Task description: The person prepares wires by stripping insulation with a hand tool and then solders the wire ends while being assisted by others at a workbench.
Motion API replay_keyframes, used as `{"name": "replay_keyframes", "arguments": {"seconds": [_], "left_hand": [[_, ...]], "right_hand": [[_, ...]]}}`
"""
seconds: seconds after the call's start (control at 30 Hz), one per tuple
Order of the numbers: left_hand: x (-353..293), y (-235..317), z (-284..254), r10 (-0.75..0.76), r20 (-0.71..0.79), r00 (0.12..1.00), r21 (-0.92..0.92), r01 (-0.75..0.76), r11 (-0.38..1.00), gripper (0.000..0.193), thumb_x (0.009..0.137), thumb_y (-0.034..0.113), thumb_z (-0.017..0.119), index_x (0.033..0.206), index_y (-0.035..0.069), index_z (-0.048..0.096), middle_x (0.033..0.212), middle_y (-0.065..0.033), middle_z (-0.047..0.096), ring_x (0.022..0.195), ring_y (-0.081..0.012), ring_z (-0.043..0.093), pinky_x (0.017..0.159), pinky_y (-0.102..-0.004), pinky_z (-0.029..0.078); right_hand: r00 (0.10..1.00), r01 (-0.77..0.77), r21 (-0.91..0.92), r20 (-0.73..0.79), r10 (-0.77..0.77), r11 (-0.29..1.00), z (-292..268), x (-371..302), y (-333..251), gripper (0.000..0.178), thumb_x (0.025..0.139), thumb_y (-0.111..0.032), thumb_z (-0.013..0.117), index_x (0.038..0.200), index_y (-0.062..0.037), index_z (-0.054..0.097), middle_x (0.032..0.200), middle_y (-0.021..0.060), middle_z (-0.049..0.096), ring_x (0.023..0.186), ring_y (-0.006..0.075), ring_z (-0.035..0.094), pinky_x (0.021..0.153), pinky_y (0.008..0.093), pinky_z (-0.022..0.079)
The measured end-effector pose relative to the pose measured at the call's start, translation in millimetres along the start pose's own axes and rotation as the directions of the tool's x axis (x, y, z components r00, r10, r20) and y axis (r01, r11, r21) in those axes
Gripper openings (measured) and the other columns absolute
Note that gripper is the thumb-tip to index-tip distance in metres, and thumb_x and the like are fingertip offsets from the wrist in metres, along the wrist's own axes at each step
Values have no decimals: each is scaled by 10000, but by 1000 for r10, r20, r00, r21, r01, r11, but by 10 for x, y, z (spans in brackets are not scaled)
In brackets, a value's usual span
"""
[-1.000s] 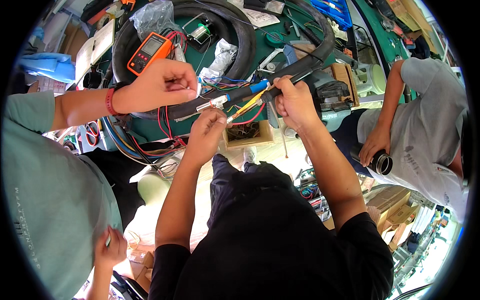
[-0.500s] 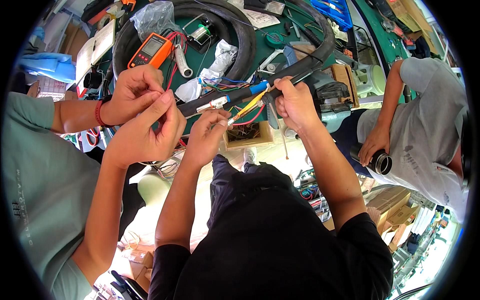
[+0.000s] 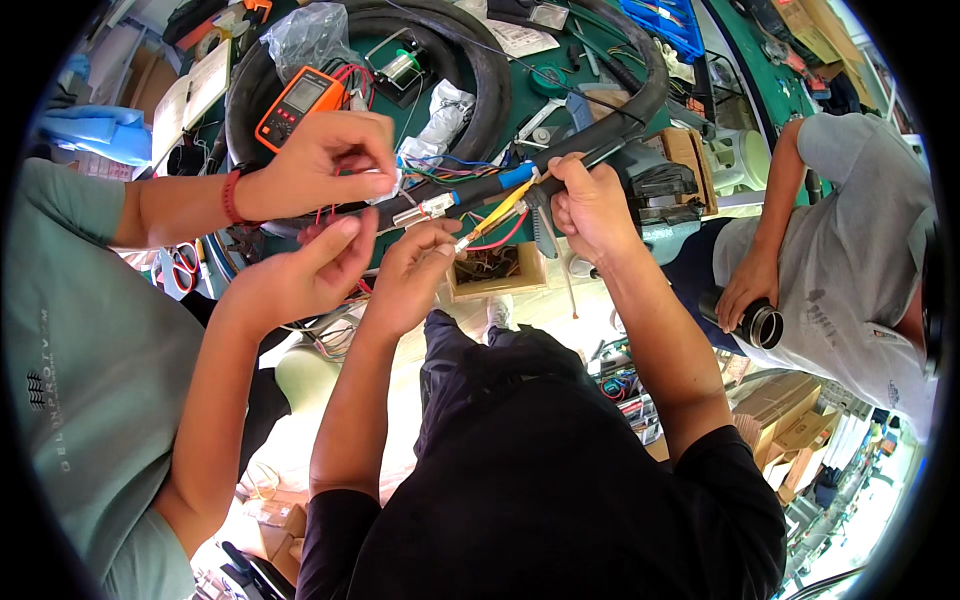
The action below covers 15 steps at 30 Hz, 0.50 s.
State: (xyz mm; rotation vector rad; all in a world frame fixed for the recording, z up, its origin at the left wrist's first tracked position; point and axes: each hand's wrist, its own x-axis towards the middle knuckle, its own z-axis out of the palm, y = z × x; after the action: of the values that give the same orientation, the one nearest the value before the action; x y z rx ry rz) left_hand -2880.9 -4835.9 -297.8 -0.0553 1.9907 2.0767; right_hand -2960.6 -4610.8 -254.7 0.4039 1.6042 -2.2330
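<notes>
My left hand [image 3: 418, 275] pinches the lower end of a yellow-sleeved wire [image 3: 495, 215], close to its metal connector tip. Near the wire's upper end my right hand [image 3: 597, 208] is closed in a fist, thumb up against a thick black cable [image 3: 480, 192]. What that fist grips is mostly hidden. A white-and-silver plug connector [image 3: 427, 209] with a blue end lies along the cable, just above my left hand. Left of me, a co-worker's two hands [image 3: 325, 165] are raised apart near the cable, partly blurred.
An orange handheld meter [image 3: 300, 108] with red leads lies on the green table beside coiled black hose [image 3: 495, 90]. Below the table edge sits a wooden box of scraps [image 3: 497, 270]. At right, another person's hand holds a dark cylinder [image 3: 750, 320].
The co-worker's hands have separated from their pinch, the farther one moving right over the bench. My own two hands stay nearly where they were, still at the wire.
</notes>
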Motion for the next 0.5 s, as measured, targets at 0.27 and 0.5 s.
{"name": "replay_keyframes", "arguments": {"seconds": [0.27, 0.5], "left_hand": [[-2, -41, -47, 74, 13, 997, 67, -75, 995, 171, 895, 90, 539, 998, -34, 595, 1078, -104, 555, 978, -181, 536, 877, -301, 416], [-26, -31, -49, 50, 33, 998, 91, -53, 994, 195, 889, 84, 487, 1015, -24, 591, 1169, -97, 564, 1036, -180, 554, 943, -314, 390]], "right_hand": [[1000, 4, -9, -16, -4, 1000, 16, 13, 2, 189, 906, -185, 591, 771, -114, 480, 564, -38, 385, 414, 50, 331, 372, 220, 236], [1000, 7, -4, -13, -7, 1000, 13, -4, -5, 177, 902, -193, 598, 790, -98, 498, 541, -40, 367, 402, 56, 326, 370, 226, 240]]}}
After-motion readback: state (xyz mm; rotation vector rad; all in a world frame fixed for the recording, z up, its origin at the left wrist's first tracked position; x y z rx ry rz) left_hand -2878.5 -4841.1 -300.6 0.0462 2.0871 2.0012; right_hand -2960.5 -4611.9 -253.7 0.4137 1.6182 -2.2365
